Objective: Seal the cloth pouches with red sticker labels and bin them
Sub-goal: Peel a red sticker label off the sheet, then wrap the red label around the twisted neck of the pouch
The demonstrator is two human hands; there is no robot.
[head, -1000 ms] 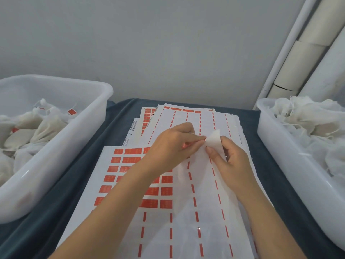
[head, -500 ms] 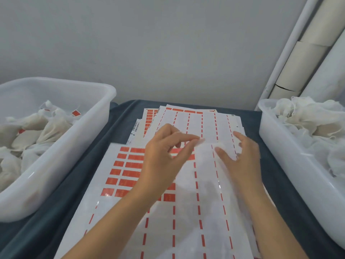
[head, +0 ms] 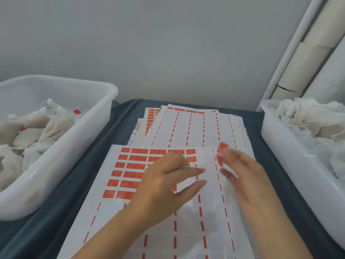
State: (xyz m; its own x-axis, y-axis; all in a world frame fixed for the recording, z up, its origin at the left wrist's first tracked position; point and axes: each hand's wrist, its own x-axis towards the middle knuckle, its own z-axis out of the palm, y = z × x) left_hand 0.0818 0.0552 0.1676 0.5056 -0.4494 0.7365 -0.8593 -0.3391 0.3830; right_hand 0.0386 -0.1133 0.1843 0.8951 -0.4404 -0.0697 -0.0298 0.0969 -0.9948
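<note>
Landmark: top label sheet [head: 130, 176], lying flat on the bench [head: 115, 128], which is covered in dark cloth. Left hand [head: 166, 186] rests on the middle of the sheet, fingers straight and spread, holding nothing. Right hand [head: 242, 176] is just right of it, over the sheet's right edge, thumb and fingertips pinching a red sticker [head: 221, 154] that curls up off the sheet; blurred, so exact grip is hard to read. The hands are apart, with a small gap between them. Red labels remain in the sheet's upper left; the rest shows only red dashes. More sheets [head: 196, 124] are stacked behind it. Left of the sheet is a white bin [head: 87, 139] with cloth pouches [head: 52, 126], some with red labels. Right of the sheet is a second white bin [head: 280, 146] heaped with white pouches [head: 313, 118]. Cardboard tubes [head: 308, 58] lean on the wall behind that bin.
</note>
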